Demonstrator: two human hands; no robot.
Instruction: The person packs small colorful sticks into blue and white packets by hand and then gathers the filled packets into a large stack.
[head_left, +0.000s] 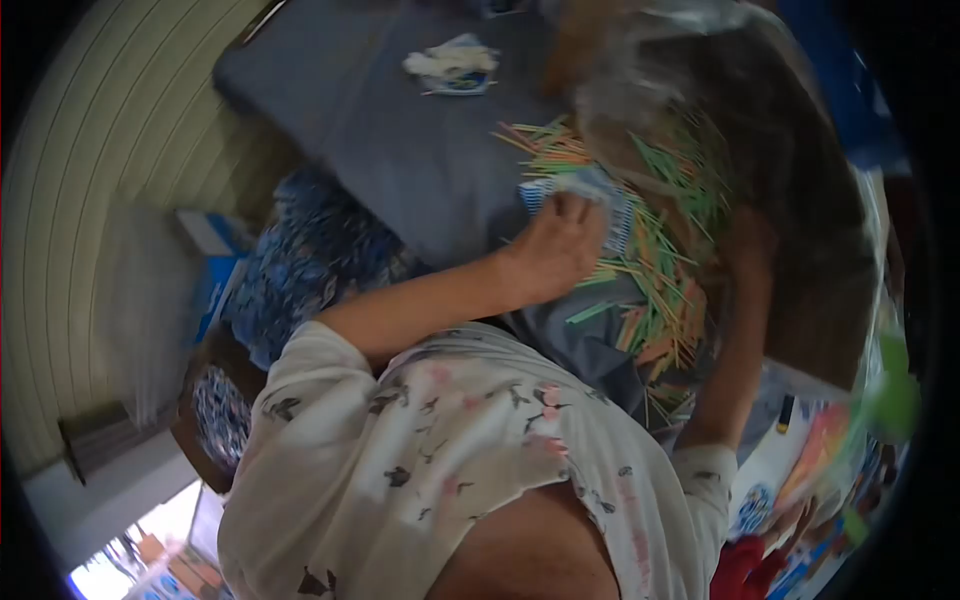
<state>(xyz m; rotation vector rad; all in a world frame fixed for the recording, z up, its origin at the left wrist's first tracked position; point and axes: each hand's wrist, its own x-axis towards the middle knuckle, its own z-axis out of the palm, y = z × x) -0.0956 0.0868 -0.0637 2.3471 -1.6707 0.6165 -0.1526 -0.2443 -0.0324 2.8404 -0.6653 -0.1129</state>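
Note:
My left hand (565, 240) is closed on a small blue-and-white packet (618, 222), with the fingers bent over it. The packet sits against a loose heap of thin green, orange and yellow sticks (655, 255), which look like straws. On the right, my right hand (750, 240) reaches to the far side of the heap, by the mouth of a large clear plastic bag (640, 90). Its fingers are blurred and hidden, so what they touch does not show. Another blue-and-white packet (462, 70) with pale stuff on it lies farther up the grey cloth (380, 130).
A big pile of blue patterned wrappers (305, 260) lies to the left of my arm. Below it stands a brown box (205, 400) holding similar pieces. A ridged pale wall (80, 200) bounds the left side. Colourful plastic packaging (815, 450) is at the lower right.

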